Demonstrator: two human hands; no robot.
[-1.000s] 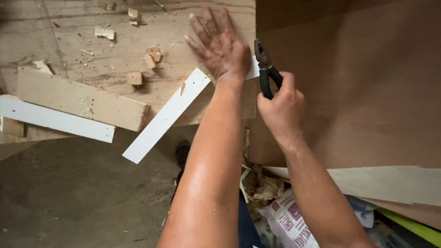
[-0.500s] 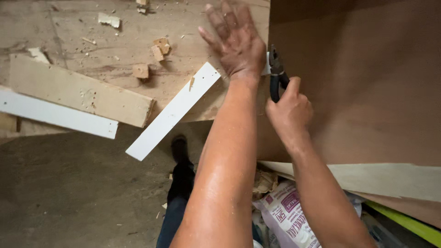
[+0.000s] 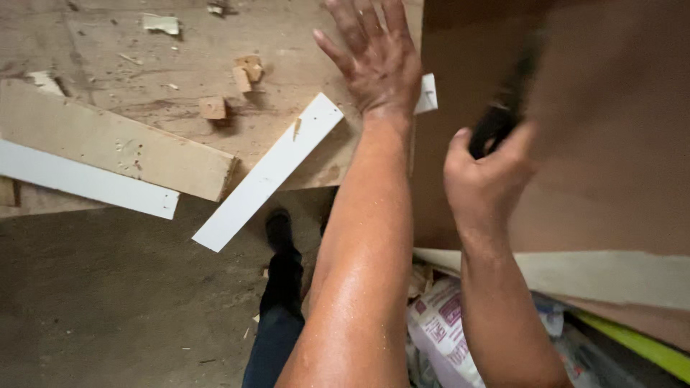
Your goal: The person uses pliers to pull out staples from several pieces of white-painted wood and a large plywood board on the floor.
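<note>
My left hand (image 3: 375, 61) lies flat with fingers spread on the worn wooden worktop (image 3: 180, 43), pressing near the left edge of a large brown board (image 3: 596, 165). A small white piece (image 3: 427, 93) shows just under its heel. My right hand (image 3: 486, 172) grips the black handles of pliers (image 3: 503, 115), which are raised over the brown board and blurred by motion. A long white strip (image 3: 266, 174) lies slanted on the worktop to the left of my left forearm and juts past the edge.
A bare wood plank (image 3: 108, 144) and a second white strip (image 3: 79, 181) lie at the left. Small wood offcuts (image 3: 213, 108) dot the worktop. Below are the grey floor (image 3: 108, 309), my dark shoe (image 3: 279, 230), a printed bag (image 3: 445, 330) and a pale board (image 3: 611, 276).
My right hand has swung the pliers up and to the right, away from my left hand. My left hand has stayed flat near the board's edge.
</note>
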